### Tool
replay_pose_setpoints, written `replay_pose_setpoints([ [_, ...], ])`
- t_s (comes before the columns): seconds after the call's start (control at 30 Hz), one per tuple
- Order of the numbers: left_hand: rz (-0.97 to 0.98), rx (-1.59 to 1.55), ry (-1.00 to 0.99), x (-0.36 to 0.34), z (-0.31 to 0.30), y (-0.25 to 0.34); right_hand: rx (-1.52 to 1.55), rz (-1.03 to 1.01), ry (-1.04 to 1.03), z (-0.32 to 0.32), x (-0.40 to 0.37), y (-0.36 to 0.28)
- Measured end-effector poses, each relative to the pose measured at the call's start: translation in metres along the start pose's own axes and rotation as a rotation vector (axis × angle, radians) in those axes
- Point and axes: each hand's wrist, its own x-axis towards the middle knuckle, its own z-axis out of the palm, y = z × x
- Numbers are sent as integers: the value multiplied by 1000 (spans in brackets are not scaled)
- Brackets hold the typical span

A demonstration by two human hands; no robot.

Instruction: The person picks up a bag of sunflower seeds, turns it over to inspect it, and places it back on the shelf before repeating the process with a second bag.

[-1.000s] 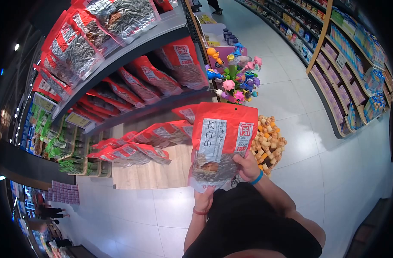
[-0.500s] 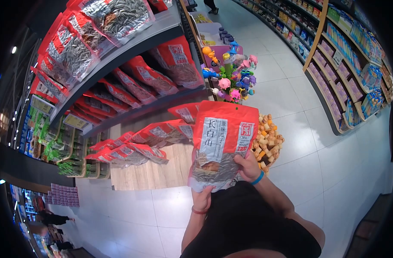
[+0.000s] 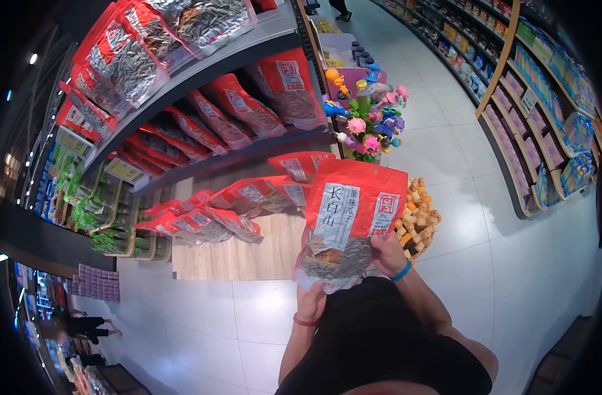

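Observation:
In front of my body I hold a red and clear bag of sunflower seeds point(image 3: 340, 253), its printed front facing me and its top edge pointing away. My left hand point(image 3: 311, 303), with a red band on the wrist, grips the bag's bottom corner from below. At the lower right side of the bag, my right hand point(image 3: 389, 255) is closed on the edge, the thumb lying on the front; a blue band circles that wrist. Most fingers of both hands are hidden behind the bag. Similar red bags point(image 3: 232, 227) lie on the wooden board just beyond it.
More seed bags point(image 3: 228, 108) fill the dark shelf point(image 3: 209, 66) at upper left. Colourful flower-like toys point(image 3: 370, 125) stand at the shelf's end. A basket of brown and orange pieces point(image 3: 419, 220) is right of the bag. Stocked shelves point(image 3: 531, 118) line the right; people are far left.
The shelves and the toys have shifted a little to the right in view, and the bag slightly right too. Both hands keep their hold on the bag.

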Motion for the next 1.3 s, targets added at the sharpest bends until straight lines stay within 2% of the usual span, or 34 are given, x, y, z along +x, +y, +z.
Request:
replay_pose_setpoints([
  [0.13, 38, -122, -1, -5, 0, -2, -15, 10, -20, -3, -2, 4],
  [0.23, 46, -6, 79, -6, 10, 6, -10, 9, -26, -4, -2, 8],
  [0.47, 87, 11, 67, -17, 5, 18, -89, -19, -65, -4, 0, 23],
  [0.57, 108, 28, 98, -20, 4, 21, 5, 42, -96, -4, 2, 29],
  [0.7, 72, -50, 128, -28, -6, 16, -22, 127, -82, -7, 4, 39],
  [0.77, 86, 2, 131, -31, -7, 13, -20, 73, -36, 7, 4, 38],
  [0.93, 55, 88, 175, -32, -8, 20, -64, 76, -83, 18, 12, 40],
  [1.0, 153, 75, 211, -32, -17, 13, -86, 74, -80, 23, 13, 40],
  [1.1, 167, 91, 205, -31, -22, 13, -140, 86, -88, 30, 19, 39],
  [1.3, 109, 87, 206, -32, -20, 25, -195, 72, -72, 29, 23, 42],
])
